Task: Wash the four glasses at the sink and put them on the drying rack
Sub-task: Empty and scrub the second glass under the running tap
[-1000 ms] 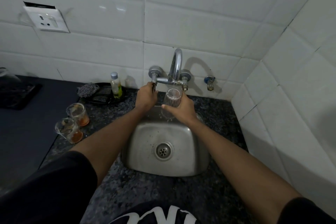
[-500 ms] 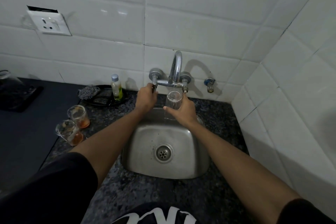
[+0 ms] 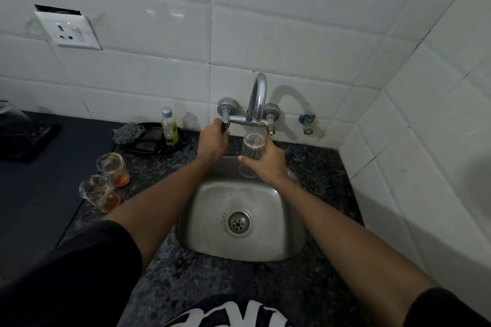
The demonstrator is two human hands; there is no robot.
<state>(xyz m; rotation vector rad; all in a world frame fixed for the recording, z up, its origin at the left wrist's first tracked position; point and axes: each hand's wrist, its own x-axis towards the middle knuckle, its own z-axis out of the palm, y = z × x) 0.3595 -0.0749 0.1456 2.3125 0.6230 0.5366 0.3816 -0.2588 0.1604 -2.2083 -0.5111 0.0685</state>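
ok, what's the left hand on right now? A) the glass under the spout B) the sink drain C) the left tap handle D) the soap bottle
C: the left hand grips the left tap handle, while the right hand holds the clear glass upright below the spout.

Three glasses [image 3: 252,154] [image 3: 113,168] [image 3: 98,192], one steel sink [image 3: 212,233], one faucet [image 3: 256,103], one small bottle [image 3: 169,126], one scrubber [image 3: 127,132], one wall socket [image 3: 67,30], two hands [image 3: 212,141] [image 3: 268,164]

Dark speckled counter [image 3: 313,167] with a steel sink [image 3: 210,220] sunk in. Two dirty glasses [image 3: 106,180] at left. Behind them, a black tray [image 3: 148,141].
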